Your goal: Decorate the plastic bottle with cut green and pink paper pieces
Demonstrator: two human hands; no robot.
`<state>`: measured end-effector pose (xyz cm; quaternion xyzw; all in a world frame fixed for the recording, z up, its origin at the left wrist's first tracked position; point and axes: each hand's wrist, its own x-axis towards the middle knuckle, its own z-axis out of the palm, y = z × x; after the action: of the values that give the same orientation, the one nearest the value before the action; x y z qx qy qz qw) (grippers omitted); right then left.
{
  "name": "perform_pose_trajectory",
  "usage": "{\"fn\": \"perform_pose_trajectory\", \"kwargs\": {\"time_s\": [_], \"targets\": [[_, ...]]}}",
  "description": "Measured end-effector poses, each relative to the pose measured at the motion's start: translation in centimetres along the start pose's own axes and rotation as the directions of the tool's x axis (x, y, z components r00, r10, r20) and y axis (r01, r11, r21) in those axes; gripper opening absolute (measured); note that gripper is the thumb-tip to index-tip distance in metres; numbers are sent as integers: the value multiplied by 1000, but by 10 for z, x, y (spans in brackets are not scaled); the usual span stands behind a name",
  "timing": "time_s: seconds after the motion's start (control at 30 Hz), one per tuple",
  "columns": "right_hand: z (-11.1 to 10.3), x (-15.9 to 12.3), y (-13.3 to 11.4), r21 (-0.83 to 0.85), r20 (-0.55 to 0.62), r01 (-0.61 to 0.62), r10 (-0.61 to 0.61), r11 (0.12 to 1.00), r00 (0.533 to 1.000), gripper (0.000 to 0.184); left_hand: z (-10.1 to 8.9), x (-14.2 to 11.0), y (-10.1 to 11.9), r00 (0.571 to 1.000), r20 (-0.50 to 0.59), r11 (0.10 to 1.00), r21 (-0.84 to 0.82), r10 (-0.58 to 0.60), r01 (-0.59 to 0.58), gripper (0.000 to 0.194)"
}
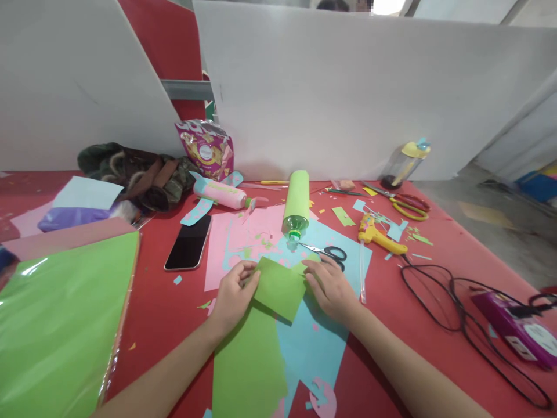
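Observation:
A folded-looking piece of green paper (279, 288) is held between my hands above the middle of the table. My left hand (232, 293) pinches its left edge between thumb and fingers. At its upper right corner, my right hand (328, 285) has its fingertips closed on the paper; the exact grip is partly hidden. Under it lie a larger green sheet (248, 366) and a light blue sheet (311, 348). Black-handled scissors (333, 254) rest just beyond my right hand. A green-wrapped bottle (297, 197) lies on its side farther back, its cap end toward me.
A phone (188, 242) and packaged green paper (65, 325) lie left. A pink paper-covered bottle (221, 194) sits near a snack bag (209, 151). To the right are a yellow glue gun (380, 237), its cord, a purple power strip (517, 328) and larger scissors (409, 204). Paper scraps are scattered about.

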<state>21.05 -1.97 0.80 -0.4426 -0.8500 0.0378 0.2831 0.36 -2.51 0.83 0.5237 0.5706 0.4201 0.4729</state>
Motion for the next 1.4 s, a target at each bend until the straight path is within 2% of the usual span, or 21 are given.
{"fn": "perform_pose_trajectory", "kwargs": {"time_s": [0.27,0.4,0.47,0.6,0.67,0.77,0.9,1.0,1.1,1.17,1.3,1.4], "targets": [[7,-2,-5,123,-54,32,-26,992,998,18,0,1,-6,999,16,999,27,45,-45,17],[5,-3,-2,145,-78,16,-5,989,997,15,0,-2,-2,985,145,990,93,92,-106,17],[2,-2,0,141,-71,-2,12,990,997,13,0,-3,0,979,198,991,112,54,-77,21],[-2,0,10,-11,-101,-147,145,989,984,20,-1,-3,2,986,150,995,84,-74,62,27],[-5,1,21,-127,-113,-256,242,958,964,23,-1,-1,2,991,104,996,45,-81,77,27],[-9,3,34,-273,-28,-383,391,882,920,23,0,0,0,993,92,997,-24,-69,72,27],[-15,4,37,-350,69,-429,480,833,875,22,1,0,-2,991,124,991,-115,-52,66,44],[-17,4,33,-362,93,-439,500,822,861,22,2,-2,0,994,101,987,-151,-33,48,61],[-16,3,33,-363,115,-431,499,826,859,25,2,-3,2,996,85,987,-161,9,5,65],[-15,1,34,-363,108,-408,473,838,875,28,0,-3,3,997,69,993,-116,45,-37,61],[-12,-2,35,-385,74,-349,406,854,911,30,-4,1,2,990,70,990,59,124,-128,26],[-12,-4,36,-385,62,-351,403,854,913,30,-7,4,5,990,55,987,92,128,-133,25]]}}
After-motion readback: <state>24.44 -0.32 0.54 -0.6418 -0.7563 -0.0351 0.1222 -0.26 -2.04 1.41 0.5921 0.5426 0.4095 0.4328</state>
